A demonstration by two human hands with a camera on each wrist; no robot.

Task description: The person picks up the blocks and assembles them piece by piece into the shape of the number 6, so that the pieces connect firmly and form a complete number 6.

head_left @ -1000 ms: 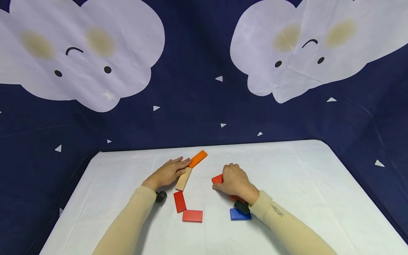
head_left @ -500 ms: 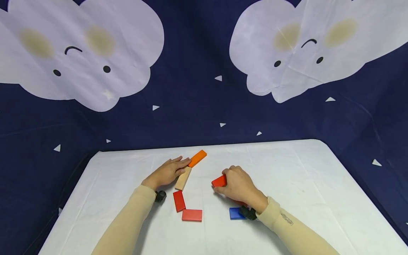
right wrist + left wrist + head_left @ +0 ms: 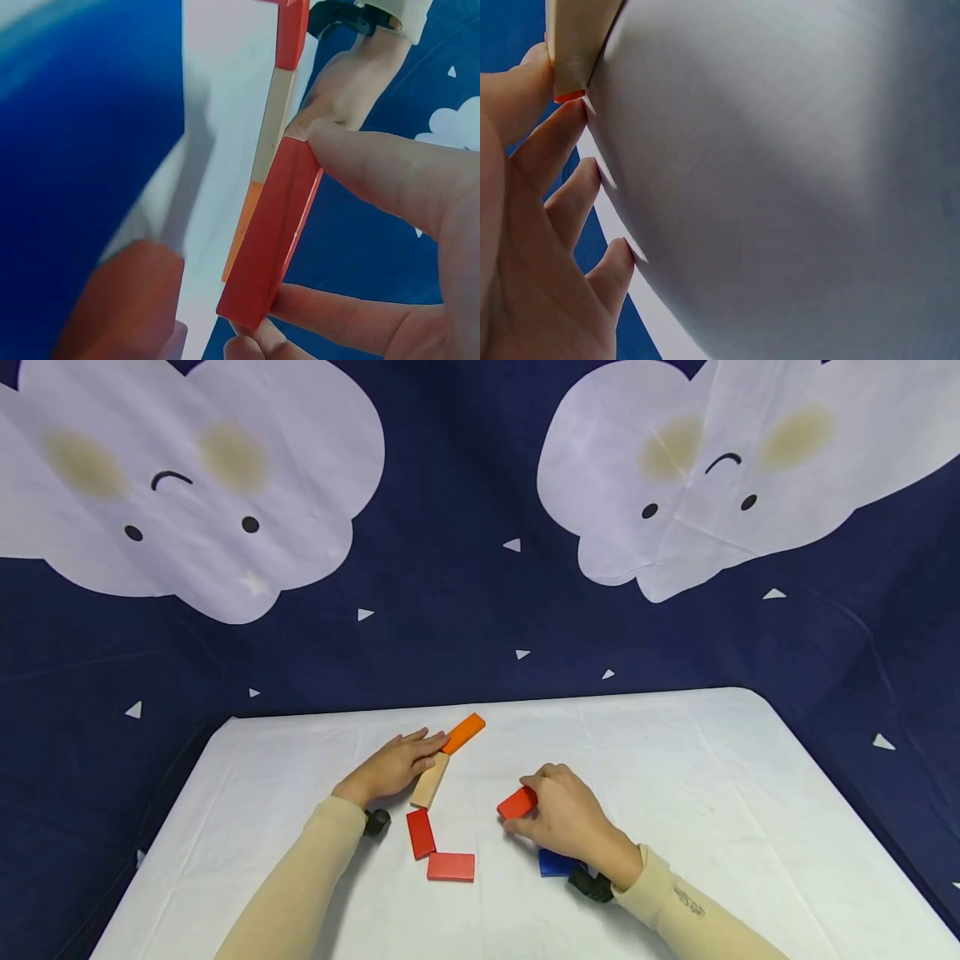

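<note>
My right hand (image 3: pixel 566 810) pinches a red wooden block (image 3: pixel 517 803) between thumb and fingers. In the right wrist view, the thumb touches one end of this red block (image 3: pixel 274 232) and fingertips touch the other. My left hand (image 3: pixel 393 766) lies with fingers extended beside a plain wood block (image 3: pixel 430 780) and an orange block (image 3: pixel 465 732). The left wrist view has the thumb and index finger against the plain block (image 3: pixel 579 45). From there the row continues toward me with a red block (image 3: pixel 421 833) and a lighter red block (image 3: pixel 451 867).
A blue block (image 3: pixel 557 863) lies partly covered by my right wrist. Near it, an orange-red block (image 3: pixel 127 300) shows in the right wrist view but is hidden by my hand from the head. The white table (image 3: pixel 675 760) meets a dark blue cloud-printed cloth (image 3: pixel 450 652) behind.
My right hand has drawn toward me with the red block, which has come further out from behind the fingers. It now covers the orange-red block. My left hand has stayed put.
</note>
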